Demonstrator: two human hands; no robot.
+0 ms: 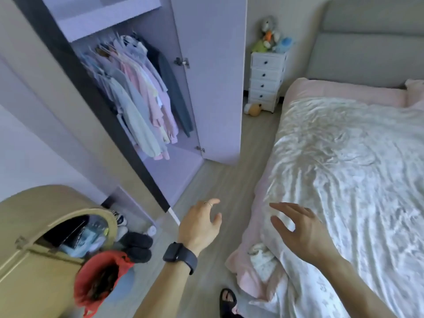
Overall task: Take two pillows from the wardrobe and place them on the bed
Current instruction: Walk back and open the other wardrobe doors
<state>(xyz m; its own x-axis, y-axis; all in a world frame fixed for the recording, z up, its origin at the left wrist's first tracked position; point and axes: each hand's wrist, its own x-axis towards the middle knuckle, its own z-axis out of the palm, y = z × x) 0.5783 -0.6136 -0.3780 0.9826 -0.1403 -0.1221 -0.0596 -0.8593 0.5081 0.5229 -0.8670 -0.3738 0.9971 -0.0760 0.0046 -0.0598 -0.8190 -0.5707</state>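
The lilac wardrobe [213, 88] stands open at the left, with pastel clothes [142, 99] hanging from its rail. No pillow shows inside it. The bed [344, 157], on the right, carries a crumpled white blanket over a pink sheet. A pink pillow [415, 90] peeks in at the headboard, cut by the right edge. My left hand [202, 223], with a ring and a black watch on the wrist, hovers open over the floor between wardrobe and bed. My right hand [298, 228] is open, fingers spread, above the bed's near corner. Both hands hold nothing.
A white drawer chest [266, 81] topped with plush toys stands by the grey headboard [371, 42]. A wooden cabinet [34, 260], a red bag [101, 278] and dark shoes [137, 246] crowd the lower left. A wood floor strip [229, 180] runs between wardrobe and bed.
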